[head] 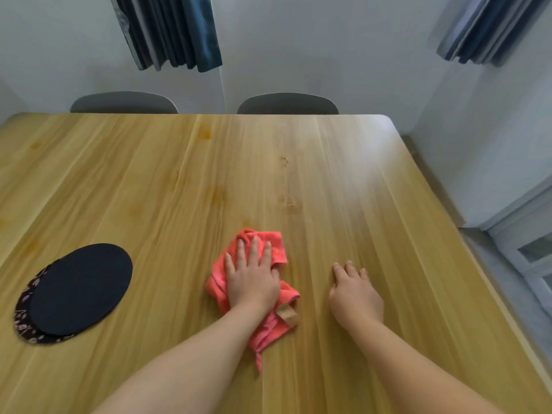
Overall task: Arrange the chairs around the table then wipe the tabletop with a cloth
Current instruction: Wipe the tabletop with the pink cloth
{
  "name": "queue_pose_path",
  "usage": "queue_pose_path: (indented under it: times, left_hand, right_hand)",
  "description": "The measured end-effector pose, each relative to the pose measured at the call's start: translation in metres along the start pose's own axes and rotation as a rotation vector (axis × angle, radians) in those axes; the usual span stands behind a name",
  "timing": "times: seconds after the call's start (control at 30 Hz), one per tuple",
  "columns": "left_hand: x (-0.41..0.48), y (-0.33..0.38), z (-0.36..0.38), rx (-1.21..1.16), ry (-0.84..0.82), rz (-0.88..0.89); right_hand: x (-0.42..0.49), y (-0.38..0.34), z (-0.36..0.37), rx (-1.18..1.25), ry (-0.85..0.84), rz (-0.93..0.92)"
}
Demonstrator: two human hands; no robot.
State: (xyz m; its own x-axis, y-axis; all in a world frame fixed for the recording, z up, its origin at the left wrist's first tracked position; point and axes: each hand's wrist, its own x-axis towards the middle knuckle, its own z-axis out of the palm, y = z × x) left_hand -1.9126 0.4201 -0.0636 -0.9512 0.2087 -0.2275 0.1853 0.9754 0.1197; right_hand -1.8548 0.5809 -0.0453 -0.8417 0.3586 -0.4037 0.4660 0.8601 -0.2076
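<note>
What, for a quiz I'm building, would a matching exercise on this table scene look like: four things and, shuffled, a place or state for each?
Things:
1. left hand
2. right hand
3. dark oval mats
4. chairs

Places or states:
a. beyond the far edge of the tabletop
b. pressing flat on the pink cloth
c. resting bare on the wood
d. stacked, left of the cloth

Pairs: 1-b, 2-c, 3-d, 4-a.

Two stacked dark oval fabric placemats (pixel 80 289) are lying at left, the lower showing a floral rim. Dark blue pleated curtains (pixel 170 31) are hanging behind.
</note>
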Motion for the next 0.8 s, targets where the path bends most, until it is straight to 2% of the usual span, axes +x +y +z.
queue_pose_path:
  times: [0.1, 0.17, 0.2, 0.23, 0.33, 0.4, 0.47, 0.57, 0.63, 0.7, 0.8]
  left_hand:
    - [-0.024, 0.025, 0.009, 0.086, -0.105, 0.452]
    - [-0.019, 0.008, 0.005, 0.13, -0.145, 0.604]
    - [-0.007, -0.005, 0.002, 0.148, -0.141, 0.569]
    - [0.007, -0.021, -0.003, 0.151, -0.118, 0.464]
    - [0.042, -0.06, -0.022, 0.081, -0.086, 0.008]
    - [0.045, -0.052, -0.02, 0.037, -0.056, -0.119]
    - [0.031, -0.025, -0.012, 0.03, -0.02, -0.038]
    - [0.002, -0.006, 0.003, 0.081, -0.035, 0.375]
    - [0.004, -0.02, 0.003, 0.101, -0.067, 0.499]
    - [0.022, -0.038, -0.002, 0.083, -0.034, 0.387]
    - [0.059, -0.052, -0.011, 0.08, -0.012, 0.121]
  right_hand:
    - [0.0, 0.003, 0.002, -0.028, 0.017, -0.027]
    - [0.0, 0.006, 0.002, -0.04, 0.013, -0.038]
    - [0.0, 0.007, 0.002, -0.039, 0.007, -0.038]
    - [-0.001, 0.007, 0.002, -0.037, 0.003, -0.037]
    - [-0.004, 0.004, 0.002, -0.035, -0.009, -0.015]
    - [-0.005, -0.002, 0.0, -0.036, -0.018, 0.009]
    - [-0.002, -0.012, -0.004, -0.032, -0.003, 0.023]
    - [0.015, -0.024, -0.011, -0.021, 0.023, -0.029]
    - [0.03, -0.024, -0.014, 0.003, 0.002, -0.02]
    - [0.042, -0.019, -0.015, -0.001, -0.022, -0.007]
    - [0.047, -0.01, -0.015, -0.055, -0.039, -0.034]
